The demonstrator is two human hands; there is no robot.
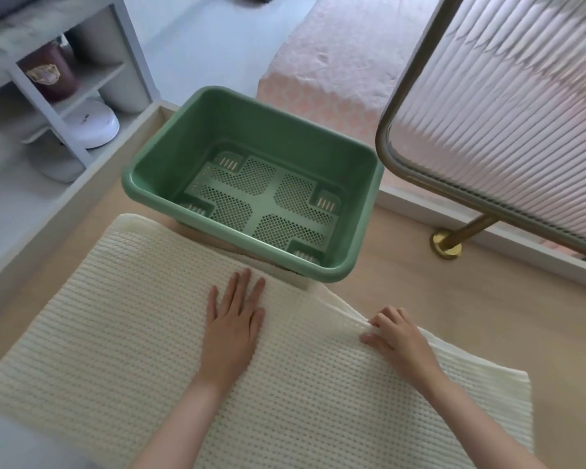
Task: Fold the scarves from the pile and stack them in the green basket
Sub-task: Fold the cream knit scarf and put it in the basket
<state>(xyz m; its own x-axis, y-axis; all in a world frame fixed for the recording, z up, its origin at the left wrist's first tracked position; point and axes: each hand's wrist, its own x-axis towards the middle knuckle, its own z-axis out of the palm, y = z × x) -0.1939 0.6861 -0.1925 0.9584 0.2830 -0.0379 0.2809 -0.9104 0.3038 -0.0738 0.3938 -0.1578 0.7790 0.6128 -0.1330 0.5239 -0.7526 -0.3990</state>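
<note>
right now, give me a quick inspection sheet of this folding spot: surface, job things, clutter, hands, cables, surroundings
surface: pale wooden table with a raised edge.
job's things: cream knit scarf spread flat on the table; green basket just behind it, empty; no pile of scarves seen.
clutter: nothing seen.
hands: left hand lies flat on the scarf, fingers straight; right hand pinches a raised fold at the scarf's far edge.
cables: nothing seen.
surroundings: ribbed screen on a brass foot at right; white shelf with a dark jar at left; pink bed cover beyond.
</note>
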